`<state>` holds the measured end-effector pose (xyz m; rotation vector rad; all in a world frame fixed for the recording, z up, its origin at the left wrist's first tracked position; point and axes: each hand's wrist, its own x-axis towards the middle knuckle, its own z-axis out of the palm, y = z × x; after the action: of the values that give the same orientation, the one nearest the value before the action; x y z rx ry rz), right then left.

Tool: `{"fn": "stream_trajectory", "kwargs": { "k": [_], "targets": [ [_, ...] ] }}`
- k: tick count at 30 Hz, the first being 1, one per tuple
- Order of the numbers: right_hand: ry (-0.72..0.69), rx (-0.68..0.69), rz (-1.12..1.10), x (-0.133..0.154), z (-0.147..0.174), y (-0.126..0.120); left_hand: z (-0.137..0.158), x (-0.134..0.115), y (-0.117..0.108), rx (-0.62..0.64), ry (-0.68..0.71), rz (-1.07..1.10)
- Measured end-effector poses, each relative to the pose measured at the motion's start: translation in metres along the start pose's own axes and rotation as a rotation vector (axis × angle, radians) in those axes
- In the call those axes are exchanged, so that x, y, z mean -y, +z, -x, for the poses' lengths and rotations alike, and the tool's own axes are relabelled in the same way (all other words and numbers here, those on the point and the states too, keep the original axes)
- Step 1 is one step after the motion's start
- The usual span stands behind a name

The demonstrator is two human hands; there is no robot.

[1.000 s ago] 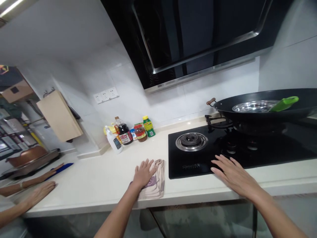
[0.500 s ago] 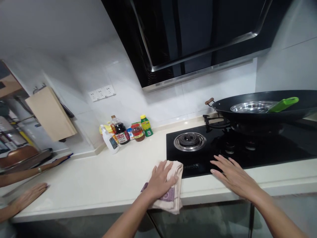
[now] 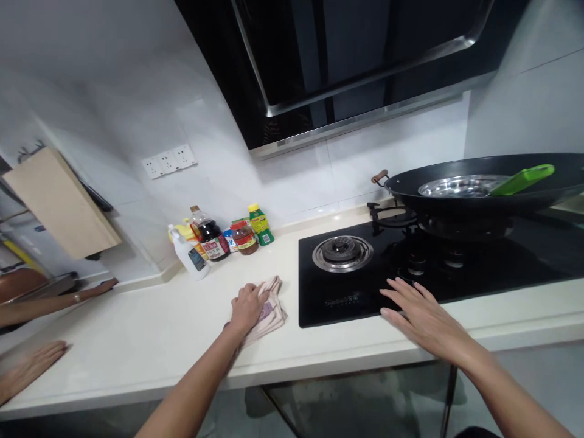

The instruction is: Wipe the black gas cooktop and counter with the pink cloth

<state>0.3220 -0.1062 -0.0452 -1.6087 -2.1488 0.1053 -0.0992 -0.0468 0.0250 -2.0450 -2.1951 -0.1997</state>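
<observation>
My left hand (image 3: 247, 308) presses a folded pinkish cloth (image 3: 274, 310) with a purple patch onto the white countertop (image 3: 182, 340), left of the stove. Its fingers are bent over the cloth. At the front edge of the black gas stove (image 3: 314, 310), my right hand (image 3: 420, 316) lies with fingers spread and nothing in it. The stove's bare left burner (image 3: 342, 253) sits between and behind my two hands. On the right side a large black wok (image 3: 406, 188) stands over the other burner, holding a shiny metal dish (image 3: 456, 185) and a green-handled utensil (image 3: 524, 179).
Along the wall stand a white spray bottle (image 3: 189, 255), a dark sauce bottle (image 3: 212, 237), a red-lidded jar (image 3: 244, 238) and a green bottle (image 3: 261, 225). A range hood (image 3: 365, 61) hangs above. Another person's hands (image 3: 39, 362) rest on the counter at far left.
My left hand has slid the cloth left and back, away from the stove and counter's front edge. My right hand has stayed by the stove. The view has shifted slightly.
</observation>
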Motion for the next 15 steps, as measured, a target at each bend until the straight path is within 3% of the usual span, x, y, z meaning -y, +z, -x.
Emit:
{"fn": "stream_trajectory", "kwargs": {
  "k": [4,9,12,15],
  "targets": [
    [-0.014,-0.051,0.045,0.0,-0.001,0.004,-0.049,-0.021,0.005,0.02,-0.013,0.103],
    [-0.011,-0.056,0.061,0.0,-0.001,0.005,-0.098,-0.08,0.019,0.045,0.047,0.195],
    [-0.007,-0.056,0.062,0.0,0.0,0.003,-0.108,-0.111,0.024,0.11,0.093,0.225],
    [-0.014,-0.051,0.064,0.0,0.0,0.002,-0.094,-0.126,0.024,0.191,0.171,0.234]
  ]
}}
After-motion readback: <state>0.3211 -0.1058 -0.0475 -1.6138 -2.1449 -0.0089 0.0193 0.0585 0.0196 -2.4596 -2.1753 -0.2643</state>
